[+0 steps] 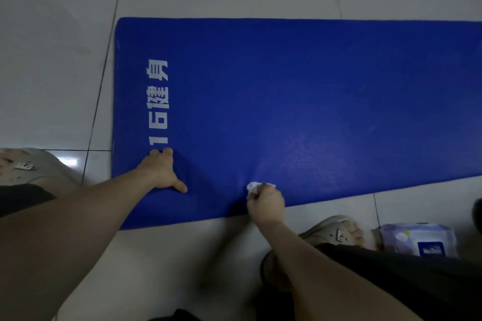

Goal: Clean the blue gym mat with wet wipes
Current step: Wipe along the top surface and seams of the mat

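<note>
Between right fingers (261, 195), wipe (253, 187) touches mat (287, 86).

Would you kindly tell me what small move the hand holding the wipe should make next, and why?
Probably push the wet wipe forward across the blue gym mat: the right hand grips it at the mat's near edge, the left hand presses the mat flat, and most of the surface lies beyond.
</note>
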Demonstrator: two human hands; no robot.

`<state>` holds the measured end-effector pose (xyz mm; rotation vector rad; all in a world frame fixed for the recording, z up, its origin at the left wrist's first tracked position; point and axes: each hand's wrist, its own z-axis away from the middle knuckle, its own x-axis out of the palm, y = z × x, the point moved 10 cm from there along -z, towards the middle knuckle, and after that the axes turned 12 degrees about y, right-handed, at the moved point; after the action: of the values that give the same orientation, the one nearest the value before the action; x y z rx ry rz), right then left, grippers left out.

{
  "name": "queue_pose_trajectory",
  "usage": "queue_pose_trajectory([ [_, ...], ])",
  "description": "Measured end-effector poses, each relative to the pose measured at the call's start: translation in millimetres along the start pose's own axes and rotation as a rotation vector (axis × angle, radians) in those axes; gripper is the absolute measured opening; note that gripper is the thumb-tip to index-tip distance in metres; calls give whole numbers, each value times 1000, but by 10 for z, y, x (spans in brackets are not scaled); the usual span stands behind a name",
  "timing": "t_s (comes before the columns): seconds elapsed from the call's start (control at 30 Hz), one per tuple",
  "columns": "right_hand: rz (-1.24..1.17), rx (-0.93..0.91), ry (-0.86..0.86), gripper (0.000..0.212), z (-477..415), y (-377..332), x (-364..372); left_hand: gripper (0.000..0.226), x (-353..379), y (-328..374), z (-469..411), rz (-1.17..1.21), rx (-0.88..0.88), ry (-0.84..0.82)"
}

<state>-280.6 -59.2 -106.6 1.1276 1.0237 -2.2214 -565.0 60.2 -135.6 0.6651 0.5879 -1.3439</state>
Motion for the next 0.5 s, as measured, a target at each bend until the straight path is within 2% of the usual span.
queue_pose_trajectory([
  [0.23,12,-265,-198,25,323,-873,640,128,-28,16,-7,-30,-12,17],
  [0.3,29,-296,-194,28,309,-950,698,126,-40,25,-20,-38,-15,21],
  [0.43,166,-456,-179,18,216,-924,632,128,-34,20,-34,-45,-14,14],
  [0.5,183,-452,-134,20,105,-853,516,129,-38,20,-35,-33,-14,7],
])
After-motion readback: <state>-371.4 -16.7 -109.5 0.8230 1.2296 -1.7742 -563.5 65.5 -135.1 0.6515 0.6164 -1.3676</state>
